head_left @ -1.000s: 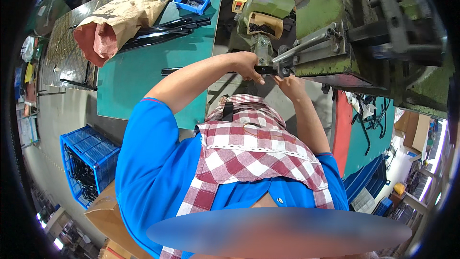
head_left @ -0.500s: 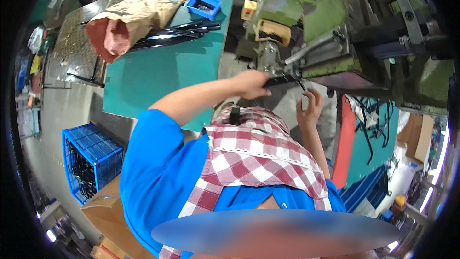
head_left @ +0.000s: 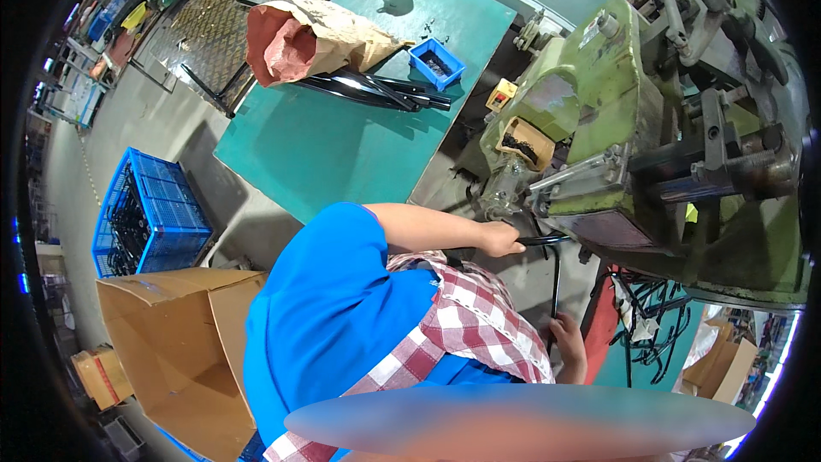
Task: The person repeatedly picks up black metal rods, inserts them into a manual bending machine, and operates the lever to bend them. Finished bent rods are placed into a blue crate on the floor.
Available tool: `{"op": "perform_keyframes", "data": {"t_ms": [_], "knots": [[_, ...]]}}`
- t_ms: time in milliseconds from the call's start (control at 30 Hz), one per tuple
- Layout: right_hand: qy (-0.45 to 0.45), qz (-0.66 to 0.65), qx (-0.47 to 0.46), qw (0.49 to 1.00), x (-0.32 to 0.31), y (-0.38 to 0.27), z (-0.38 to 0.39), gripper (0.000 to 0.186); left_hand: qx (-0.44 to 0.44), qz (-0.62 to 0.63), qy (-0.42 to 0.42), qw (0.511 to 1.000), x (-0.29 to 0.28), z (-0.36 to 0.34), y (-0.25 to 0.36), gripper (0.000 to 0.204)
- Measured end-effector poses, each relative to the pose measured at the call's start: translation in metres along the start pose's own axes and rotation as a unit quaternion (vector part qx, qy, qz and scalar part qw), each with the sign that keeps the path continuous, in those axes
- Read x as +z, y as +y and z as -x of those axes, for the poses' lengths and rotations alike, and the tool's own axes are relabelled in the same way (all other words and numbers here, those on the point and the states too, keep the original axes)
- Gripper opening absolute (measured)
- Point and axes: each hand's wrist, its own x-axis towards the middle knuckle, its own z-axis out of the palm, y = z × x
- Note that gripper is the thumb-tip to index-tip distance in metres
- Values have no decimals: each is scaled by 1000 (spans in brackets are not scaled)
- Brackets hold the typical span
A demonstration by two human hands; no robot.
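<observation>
Black bar [head_left: 542, 240] gripped; label [head_left: 590, 32] unreadable.

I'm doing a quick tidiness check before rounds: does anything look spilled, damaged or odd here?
Small dark pieces lie loose on the green table, just outside the blue tray; it holds dark bits too, so they may have spilled. The green machine has a worn greyish patch, possibly just age.

Glossy black tubing [head_left: 557, 278], slim, angled, between the hands [head_left: 500, 239]
</observation>
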Motion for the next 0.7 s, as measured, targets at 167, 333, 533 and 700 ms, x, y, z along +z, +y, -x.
{"op": "perform_keyframes", "data": {"t_ms": [167,333,533,700], "knots": [[-70,-149,-54,985,-53,-36,70,40,-11,-95,-42,994,61,-33,-37,57],[-59,-213,-223,949,-54,-81,84,34,-61,-77,-92,991,63,-34,-32,52],[181,58,-335,923,-50,-117,66,30,24,-98,-162,982,11,8,-24,41],[196,-70,-212,955,-15,-113,45,30,-53,-239,-38,969,-77,13,-79,29]]}}
